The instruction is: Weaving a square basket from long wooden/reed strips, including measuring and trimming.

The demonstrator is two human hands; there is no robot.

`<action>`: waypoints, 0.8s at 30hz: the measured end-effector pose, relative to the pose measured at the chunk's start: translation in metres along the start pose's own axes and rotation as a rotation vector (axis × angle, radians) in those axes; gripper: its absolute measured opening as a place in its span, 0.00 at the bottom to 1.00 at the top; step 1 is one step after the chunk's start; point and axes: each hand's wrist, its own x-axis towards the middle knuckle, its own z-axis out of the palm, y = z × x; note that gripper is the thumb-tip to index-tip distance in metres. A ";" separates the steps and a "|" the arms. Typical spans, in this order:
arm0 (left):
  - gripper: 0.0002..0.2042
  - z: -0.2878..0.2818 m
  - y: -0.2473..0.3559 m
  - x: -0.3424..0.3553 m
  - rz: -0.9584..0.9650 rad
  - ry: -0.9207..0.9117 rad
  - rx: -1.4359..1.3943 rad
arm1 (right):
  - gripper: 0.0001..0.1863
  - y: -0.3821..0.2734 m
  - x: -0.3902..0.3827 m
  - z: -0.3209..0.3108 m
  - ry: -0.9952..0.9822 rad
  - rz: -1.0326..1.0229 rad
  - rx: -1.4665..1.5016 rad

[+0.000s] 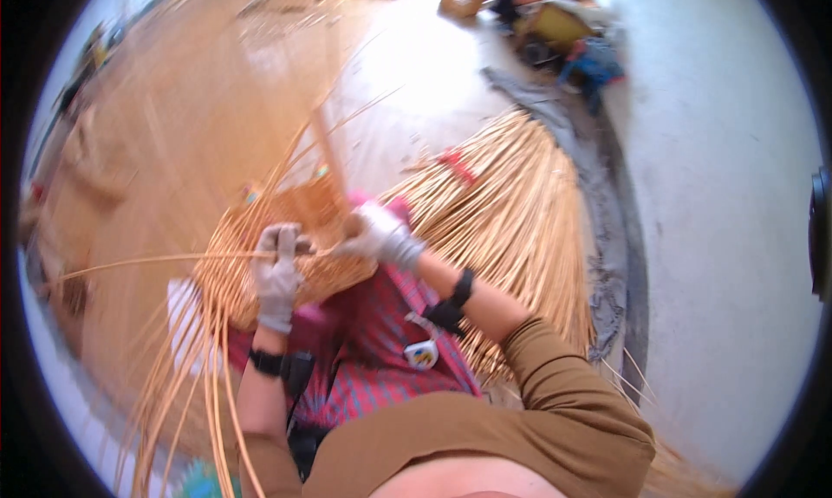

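Open basket of tan woven cane, honey-coloured, sits on the person's lap, mouth tilted upward, over a red-and-blue checked cloth. Near wall: close, regular weave with a light sheen. Far inner wall: deeper orange-brown. Small blue-green spots show along the far edge; too blurred to identify.

The left side is unfinished in appearance: many long, loose, pale tan cane ends fan out of the weave and droop toward the lower left. A single long thin tan cane runs nearly level from the far left to the basket. A straight light-brown strip stands up at the far side, motion-blurred.

Left hand, in a pale knitted glove: over the basket's left part, fingers partly bent, single cane crossing at the fingers. Cannot tell whether it is gripped.

Right hand, in a similar glove: fingers bent in at the basket's right part, near the rim. Cannot tell whether they grasp rim or cane.

To the right, on the floor: large spread bundle of straight tan canes, with a red tie near its upper left.
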 end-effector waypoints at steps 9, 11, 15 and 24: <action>0.16 0.101 0.009 0.086 0.158 0.150 0.153 | 0.20 -0.029 -0.008 0.044 0.552 0.393 0.057; 0.23 0.104 -0.001 0.089 0.109 -0.007 -0.025 | 0.19 -0.028 -0.004 0.044 0.549 0.387 0.066; 0.31 0.103 -0.011 0.087 -0.126 -0.283 0.018 | 0.19 -0.022 0.002 0.044 0.563 0.475 0.118; 0.26 0.034 -0.006 -0.032 0.390 -0.427 0.405 | 0.16 -0.013 -0.006 0.043 0.563 0.483 0.130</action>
